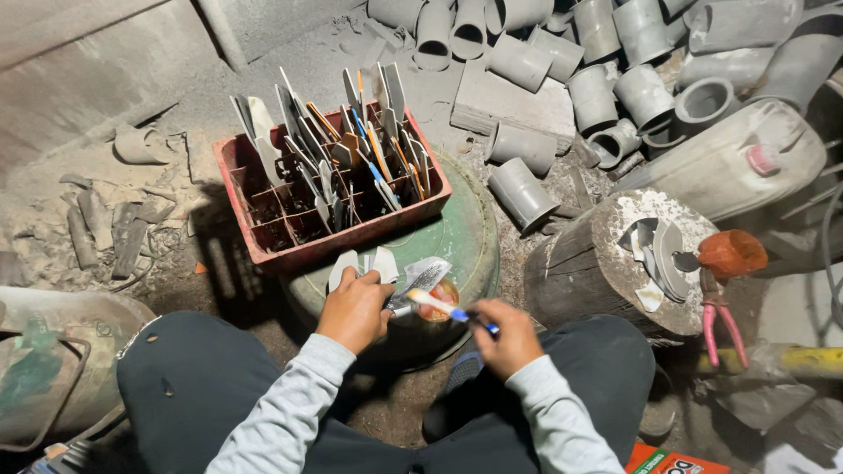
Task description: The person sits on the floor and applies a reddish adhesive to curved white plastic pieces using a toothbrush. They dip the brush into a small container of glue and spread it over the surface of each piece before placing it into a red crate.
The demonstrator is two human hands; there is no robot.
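1. Toothbrush [443, 307], white handle with blue grip: you hold it in your right hand [509, 338], fingers closed round the blue end, head pointing left toward the grey pieces. It lies over the near edge of the green drum lid [465, 237].
2. Grey plastic pieces [378, 268], flat and blade-shaped: your left hand [356, 309] is clamped on a fan of several, held above the near edge of the lid, touching or nearly touching the brush head.
3. Small round tub [443, 294], orange-red contents: sits on the lid's near edge, right under the brush. Risk, as I judge it: a wide brush stroke could knock it off the rim, since it stands so close to the edge.
4. Red crate [255, 237], divided into cells: rests on the far-left part of the lid, overhanging it. Upright grey blades [307, 140] fill the right-hand cells, some with orange or blue edges. Risk: the fanned pieces may slip from your grip, because several are pinched at one end only.
5. Wooden stump [580, 263], right of the lid: grey offcuts [659, 254] and an orange-brown lump [731, 253] on top; pink-handled pliers [722, 320] hang at its right edge.
6. Grey pipe sections [606, 79]: heaped at the far right on the dusty floor. A pale plastic jerrycan [729, 162] lies beside them.
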